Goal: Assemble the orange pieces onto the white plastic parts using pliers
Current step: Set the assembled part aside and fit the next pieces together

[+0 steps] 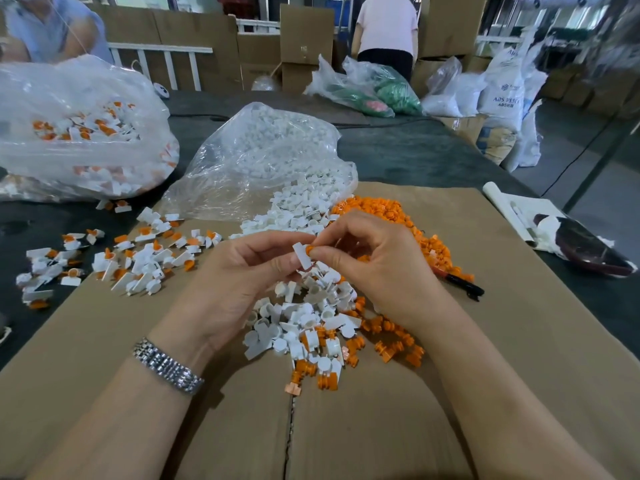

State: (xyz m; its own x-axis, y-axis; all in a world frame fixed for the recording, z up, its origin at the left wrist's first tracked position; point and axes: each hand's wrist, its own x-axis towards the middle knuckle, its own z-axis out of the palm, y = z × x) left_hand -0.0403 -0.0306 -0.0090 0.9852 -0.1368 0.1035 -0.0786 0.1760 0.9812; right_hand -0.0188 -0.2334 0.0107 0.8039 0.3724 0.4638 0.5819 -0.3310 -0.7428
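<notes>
White plastic part (pixel 302 258) held between both hands above the cardboard sheet (pixel 485 375), tilted, flat face toward camera. Orange piece (pixel 309 250) sits against its upper right edge, pinched there by the right hand (pixel 377 268), thumb and forefinger curled onto it. Left hand (pixel 239 268) grips the white part from the left side, fingers curled round its lower end; a metal watch band (pixel 168 367) on that wrist. Directly below the hands: mixed heap of loose white parts (pixel 304 320) with orange pieces (pixel 391 341) scattered along its near and right edges. Beyond the right hand: dense pile of orange pieces (pixel 388 211), running down behind the right wrist. Just right of the right wrist lie the pliers (pixel 462 284), dark handles, partly hidden by the hand, touched by neither hand. Beyond the left hand: open clear bag (pixel 263 157) spilling white parts onto the cardboard. Left of the left hand: spread of assembled pieces (pixel 131 258), white with orange inserts, across cardboard edge and dark table (pixel 398 150). Farther left, a large clear bag (pixel 79 133) holding more assembled pieces. Far right of the right hand: a dark bowl-like object (pixel 588 247) and a white sheet (pixel 519 209).
</notes>
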